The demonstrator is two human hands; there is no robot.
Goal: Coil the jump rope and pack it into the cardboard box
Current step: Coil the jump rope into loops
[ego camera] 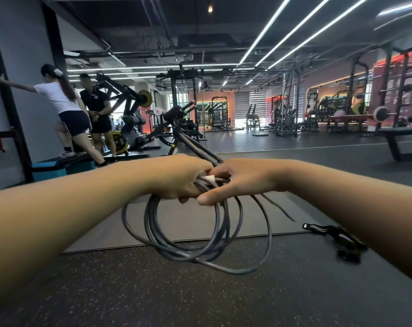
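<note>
Bare forearms, left hand [176, 178], right hand [242, 180] (sleeveless)

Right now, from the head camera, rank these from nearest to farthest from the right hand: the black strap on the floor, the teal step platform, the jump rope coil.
1. jump rope coil: pinched by the right hand, hanging below both hands.
2. black strap: on the floor, lower right.
3. teal step platform: far left, beyond the left hand.
</note>
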